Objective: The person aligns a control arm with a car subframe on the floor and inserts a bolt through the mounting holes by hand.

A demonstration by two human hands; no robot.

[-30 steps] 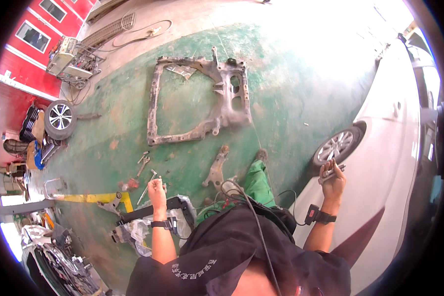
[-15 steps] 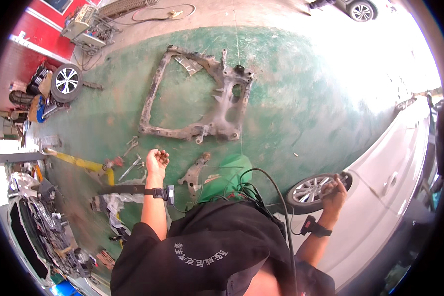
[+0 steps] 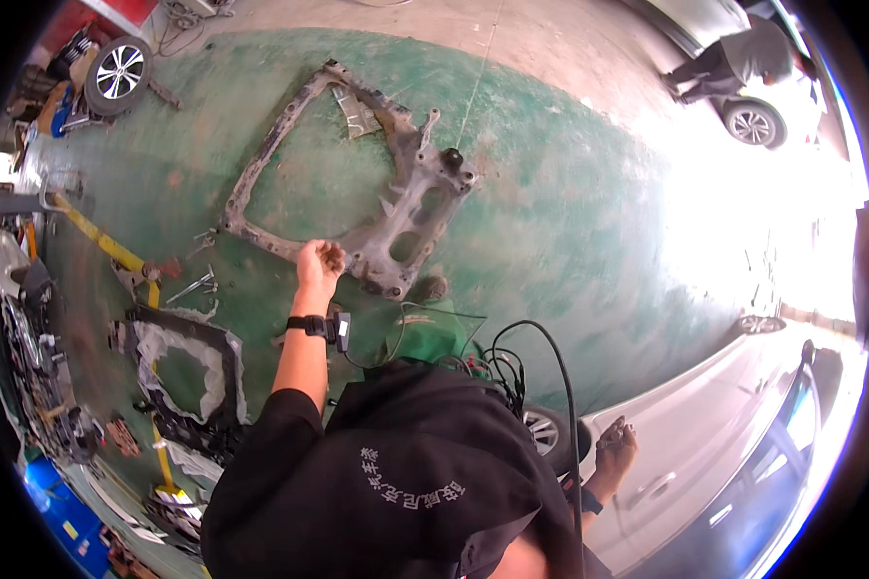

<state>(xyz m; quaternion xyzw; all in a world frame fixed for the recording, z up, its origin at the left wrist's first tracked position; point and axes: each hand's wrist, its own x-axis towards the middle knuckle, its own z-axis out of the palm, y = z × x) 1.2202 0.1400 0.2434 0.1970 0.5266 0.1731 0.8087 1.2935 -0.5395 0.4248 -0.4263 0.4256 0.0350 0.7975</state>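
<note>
My left hand [image 3: 320, 265] hangs in front of me, fingers loosely bent and holding nothing. It overlaps the near edge of a rusty metal car subframe [image 3: 246, 179] lying on the green floor; no contact can be made out. My right hand [image 3: 614, 452] is low on the right, darkly smudged, its fingers loosely bent with nothing seen in them. It appears in front of the side of a light-coloured car [image 3: 681, 439]. Both wrists carry a strapped device. Black cables [image 3: 560, 376] loop in front of my black shirt.
A wheel [image 3: 119, 75] stands at the far left. A yellow bar [image 3: 97, 232], loose tools [image 3: 199, 283] and a black frame with plastic sheeting [image 3: 232, 362] lie on the left. Stripped car parts [image 3: 39, 357] fill the left edge. A person [image 3: 743, 58] bends by another car at far right.
My view has turned and moved forward; the subframe now sits closer and tilted. My right hand is lower, by the light-coloured car. A bending person has come into view at upper right.
</note>
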